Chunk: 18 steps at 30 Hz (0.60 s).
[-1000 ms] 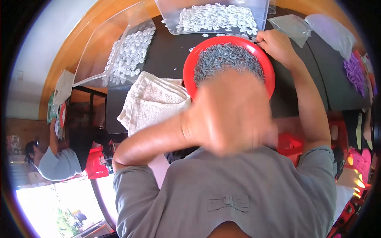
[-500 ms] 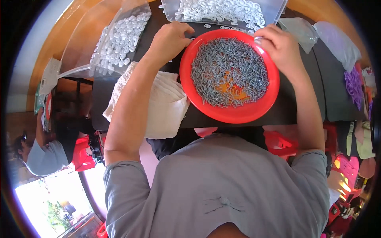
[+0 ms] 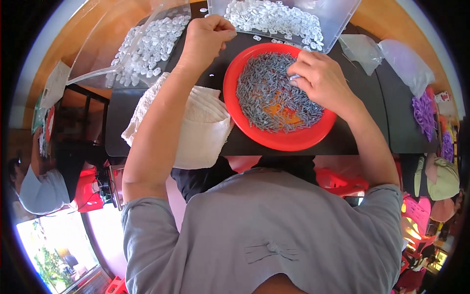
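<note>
My right hand [image 3: 320, 81] is over the right side of a round red plate [image 3: 279, 142], pinching a small white plastic piece [image 3: 294, 77] between thumb and fingers. Many small grey screw-like pieces [image 3: 259, 88] cover the plate, thinning toward its near part, where the orange-red bottom shows. My left hand [image 3: 208, 39] is raised beyond the plate's far left edge, near the clear bin. Its thumb and forefinger press together; whatever sits between them is too small to make out.
A clear plastic bin [image 3: 338, 24] with small white pieces [image 3: 274, 19] stands at the far side. Another clear container [image 3: 93, 73] at left holds larger white pieces [image 3: 156, 46]. A folded white cloth [image 3: 203, 130] lies left of the plate. Plastic bags [image 3: 406, 61] rest at right.
My right hand has moved from the plate's far right rim inward, over the grey pieces. My left hand has shifted slightly farther away, with its fingers drawn into a pinch.
</note>
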### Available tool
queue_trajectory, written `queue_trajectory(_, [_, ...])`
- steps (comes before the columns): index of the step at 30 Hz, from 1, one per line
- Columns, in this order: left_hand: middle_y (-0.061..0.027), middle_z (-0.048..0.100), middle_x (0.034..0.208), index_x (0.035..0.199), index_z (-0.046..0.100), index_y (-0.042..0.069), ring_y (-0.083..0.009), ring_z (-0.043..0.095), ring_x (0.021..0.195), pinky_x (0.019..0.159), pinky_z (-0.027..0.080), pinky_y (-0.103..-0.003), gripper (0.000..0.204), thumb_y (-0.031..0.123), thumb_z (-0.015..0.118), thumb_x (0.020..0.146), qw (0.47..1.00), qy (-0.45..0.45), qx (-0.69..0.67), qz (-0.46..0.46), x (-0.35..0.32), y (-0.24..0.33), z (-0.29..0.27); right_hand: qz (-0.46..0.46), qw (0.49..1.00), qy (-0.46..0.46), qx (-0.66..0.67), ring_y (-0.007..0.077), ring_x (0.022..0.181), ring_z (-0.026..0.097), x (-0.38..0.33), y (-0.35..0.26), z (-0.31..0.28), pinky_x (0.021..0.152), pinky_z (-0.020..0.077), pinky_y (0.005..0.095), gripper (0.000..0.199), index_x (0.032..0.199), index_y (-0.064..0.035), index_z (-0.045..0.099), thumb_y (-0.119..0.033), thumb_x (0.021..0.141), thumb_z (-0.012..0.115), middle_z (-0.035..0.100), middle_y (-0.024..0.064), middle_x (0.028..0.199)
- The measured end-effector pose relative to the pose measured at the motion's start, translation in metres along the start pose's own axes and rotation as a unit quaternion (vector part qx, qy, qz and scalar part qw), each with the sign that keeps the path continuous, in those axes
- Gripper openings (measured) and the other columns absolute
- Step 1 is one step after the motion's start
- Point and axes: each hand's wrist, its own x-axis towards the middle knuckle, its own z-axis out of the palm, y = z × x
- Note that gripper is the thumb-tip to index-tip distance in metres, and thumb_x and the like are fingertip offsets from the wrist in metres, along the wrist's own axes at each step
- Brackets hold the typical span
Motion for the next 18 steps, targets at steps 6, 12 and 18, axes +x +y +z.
queue_trajectory(6, [-0.0038, 0.064, 0.083, 0.103, 0.066, -0.003, -0.0078, 0.059, 0.067, 0.056, 0.048, -0.021, 0.018, 0.001, 0.065, 0.086, 0.976, -0.03, -0.21, 0.048, -0.026, 0.052, 0.008, 0.195, 0.949, 0.028, 0.247, 0.0132, 0.082, 0.061, 0.037, -0.009, -0.033, 0.075, 0.0479, 0.0273, 0.014, 0.1, 0.0001, 0.063, -0.005, 0.088, 0.06, 0.065, 0.0041, 0.089])
queue_trajectory(12, [-0.005, 0.065, 0.087, 0.106, 0.063, -0.004, -0.0083, 0.061, 0.075, 0.06, 0.05, -0.021, 0.025, -0.007, 0.067, 0.082, 0.97, -0.007, -0.229, 0.076, -0.038, 0.074, 0.022, 0.186, 0.914, 0.068, 0.355, 0.0064, 0.079, 0.056, 0.048, -0.019, -0.036, 0.074, 0.0457, 0.0224, 0.012, 0.1, 0.0023, 0.062, -0.005, 0.092, 0.057, 0.063, -0.0002, 0.084])
queue_trajectory(18, [-0.0024, 0.064, 0.081, 0.098, 0.063, -0.001, -0.0054, 0.058, 0.069, 0.056, 0.048, -0.02, 0.017, -0.004, 0.068, 0.082, 0.96, 0.007, -0.274, 0.063, -0.047, 0.078, 0.033, 0.203, 0.885, 0.067, 0.413, 0.0062, 0.076, 0.055, 0.04, -0.015, -0.03, 0.069, 0.0452, 0.0229, 0.008, 0.094, 0.0023, 0.062, -0.005, 0.09, 0.061, 0.061, 0.0005, 0.081])
